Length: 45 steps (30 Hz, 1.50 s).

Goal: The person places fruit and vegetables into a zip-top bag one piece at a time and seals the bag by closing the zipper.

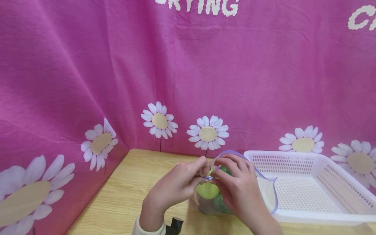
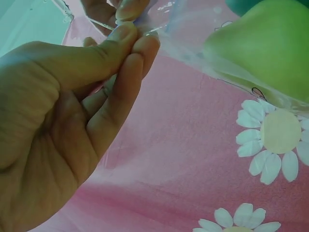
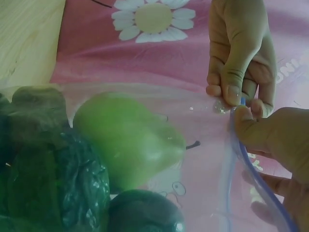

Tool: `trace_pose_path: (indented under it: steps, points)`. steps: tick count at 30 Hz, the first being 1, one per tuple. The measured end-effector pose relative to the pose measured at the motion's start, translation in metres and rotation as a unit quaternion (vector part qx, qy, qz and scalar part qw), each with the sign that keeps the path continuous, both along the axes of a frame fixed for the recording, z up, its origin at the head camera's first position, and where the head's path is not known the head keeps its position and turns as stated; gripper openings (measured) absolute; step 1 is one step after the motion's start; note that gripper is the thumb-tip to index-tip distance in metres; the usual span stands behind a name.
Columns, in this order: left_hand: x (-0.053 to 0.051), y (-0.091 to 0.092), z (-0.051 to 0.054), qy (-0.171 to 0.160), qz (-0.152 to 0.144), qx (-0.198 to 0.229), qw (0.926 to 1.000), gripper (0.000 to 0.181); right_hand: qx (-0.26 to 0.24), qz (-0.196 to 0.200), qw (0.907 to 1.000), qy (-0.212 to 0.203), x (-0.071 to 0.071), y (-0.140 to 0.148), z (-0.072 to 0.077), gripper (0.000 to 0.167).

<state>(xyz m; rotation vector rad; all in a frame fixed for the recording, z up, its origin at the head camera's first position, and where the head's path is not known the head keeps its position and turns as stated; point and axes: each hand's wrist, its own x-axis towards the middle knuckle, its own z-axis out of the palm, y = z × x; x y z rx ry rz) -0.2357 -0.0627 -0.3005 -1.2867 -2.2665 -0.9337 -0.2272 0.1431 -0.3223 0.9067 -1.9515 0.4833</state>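
Note:
A clear zip bag point(image 1: 202, 204) with a bluish-purple zip edge point(image 3: 256, 174) is held up by its mouth. Inside it lie a green pear point(image 3: 128, 140) with a dark stem, a crinkled dark green item point(image 3: 79, 179) and a round dark green item point(image 3: 145, 210); their kinds are unclear through the plastic. At one end of the zip my left hand point(image 1: 177, 181) pinches the bag's edge between thumb and fingers. Right beside it, my right hand point(image 1: 241, 182) pinches the zip with thumb and fingertips. Part of the bag is hidden behind the right hand.
To the right stands a white perforated plastic basket point(image 1: 308, 216), with the loose bag mouth overlapping its left side. The wooden table point(image 1: 117, 195) meets a pink daisy-print cloth point(image 1: 258, 98) at the back and left. Near the left wrist is a black object point(image 1: 175, 225).

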Motion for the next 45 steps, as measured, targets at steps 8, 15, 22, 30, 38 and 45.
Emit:
trace_pose_path:
  steps: [8,15,22,30,38,45]
  points:
    - [-0.005,-0.006,-0.001,-0.026,-0.007,0.014,0.9995,0.024,0.016,-0.024,0.9995,-0.013,-0.004,0.01,0.001,0.006]
    - [-0.01,-0.015,-0.002,-0.068,-0.013,0.033,0.9971,0.026,0.037,-0.039,0.9985,-0.005,-0.01,0.021,0.001,0.003]
    - [-0.01,-0.026,-0.002,-0.077,0.008,0.052,0.9957,0.028,0.048,-0.049,0.9976,0.01,-0.015,0.027,0.002,0.006]
    - [-0.011,-0.044,-0.001,-0.052,0.042,0.087,0.994,0.028,0.032,-0.045,0.9983,0.018,-0.019,0.036,0.002,0.01]
    - [-0.013,-0.06,-0.004,-0.035,0.06,0.12,0.9903,0.029,0.021,-0.048,0.9985,0.016,-0.023,0.046,0.003,0.009]
    - [-0.014,-0.064,-0.004,-0.025,0.088,0.128,0.9875,0.028,0.018,-0.062,0.9979,0.008,-0.024,0.053,0.005,0.003]
